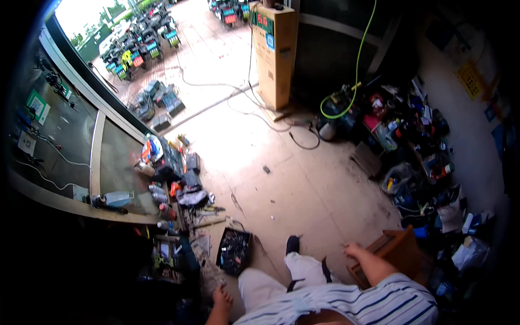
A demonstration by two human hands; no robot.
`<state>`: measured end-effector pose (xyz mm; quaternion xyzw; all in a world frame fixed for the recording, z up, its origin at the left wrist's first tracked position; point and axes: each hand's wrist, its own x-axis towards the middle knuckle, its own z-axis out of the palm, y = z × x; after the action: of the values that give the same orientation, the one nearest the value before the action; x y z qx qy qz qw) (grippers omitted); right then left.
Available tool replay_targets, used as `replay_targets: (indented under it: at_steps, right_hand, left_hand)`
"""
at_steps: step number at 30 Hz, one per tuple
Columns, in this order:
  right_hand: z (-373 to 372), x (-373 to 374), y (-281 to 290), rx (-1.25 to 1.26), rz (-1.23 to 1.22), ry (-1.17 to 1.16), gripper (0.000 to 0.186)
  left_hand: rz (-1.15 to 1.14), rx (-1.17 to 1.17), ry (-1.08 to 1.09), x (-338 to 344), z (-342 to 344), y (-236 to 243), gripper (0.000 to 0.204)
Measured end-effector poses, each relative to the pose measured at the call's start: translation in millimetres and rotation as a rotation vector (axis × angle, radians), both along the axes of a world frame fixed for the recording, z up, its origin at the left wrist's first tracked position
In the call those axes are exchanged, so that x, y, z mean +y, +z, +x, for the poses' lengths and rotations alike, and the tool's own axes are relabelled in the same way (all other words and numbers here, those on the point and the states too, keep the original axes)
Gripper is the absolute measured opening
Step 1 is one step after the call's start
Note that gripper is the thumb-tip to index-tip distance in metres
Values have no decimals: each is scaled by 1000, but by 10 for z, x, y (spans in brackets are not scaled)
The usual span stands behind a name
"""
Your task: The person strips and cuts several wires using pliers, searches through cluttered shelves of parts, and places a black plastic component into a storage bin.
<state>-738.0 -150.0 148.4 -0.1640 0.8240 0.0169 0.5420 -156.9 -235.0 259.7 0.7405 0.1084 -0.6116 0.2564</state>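
My left hand [222, 297] is low in the view beside my left thigh, its fingers curled in. Whatever it may hold is too small to make out. Nearest to it lies a black tray [235, 250] full of small dark parts. My right hand [352, 249] hangs over the floor with its fingers loosely out and nothing seen in them. Just beyond that forearm, a brown wooden stool or small cabinet [402, 250] stands tilted in view, partly covered by my arm.
Tools, spray cans and bottles [167, 211] crowd the left wall. A heap of bags and containers [428, 162] lines the right. A tall cardboard box [275, 59] stands at the doorway, with cables [303, 145] on the floor. Outside are old batteries [162, 100] and parked scooters [142, 40].
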Motion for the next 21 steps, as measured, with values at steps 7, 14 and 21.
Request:
replay_targets:
  at_steps: [7,14,21]
  right_hand:
    - [-628,143,-572,80,17,496,22]
    - [49,-1376,165,-263,-93,-1,26]
    - [21,-3225,272,-221,-83,-110,19]
  left_hand:
    - [18,82,-598,-212,-364,303,37]
    - [-116,-60,-1106,-687,-210,-30,36]
    - [-223,-119,-1256,-1838,174,-527,35]
